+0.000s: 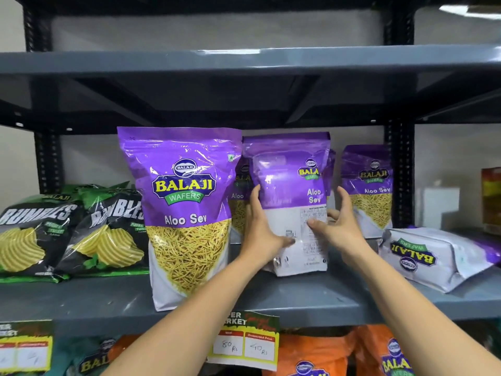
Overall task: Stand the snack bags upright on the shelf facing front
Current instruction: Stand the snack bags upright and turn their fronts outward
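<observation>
Both of my hands hold a purple and white Aloo Sev bag [291,183] upright on the grey shelf [298,297], its printed back side turned toward me. My left hand [261,229] grips its left edge; my right hand [339,226] wraps its right edge. A large Aloo Sev bag [184,213] stands upright facing front at the shelf's front left. Another upright bag [370,185] stands at the back right, and one more [238,196] is partly hidden behind the held bag. A further Aloo Sev bag [431,259] lies flat on its side at the right.
Black and green Rumbles chip bags [67,232] lean at the left of the shelf. A price label [244,346] hangs from the shelf's front edge. Orange bags [352,354] fill the shelf below. A red box [491,199] stands at the far right.
</observation>
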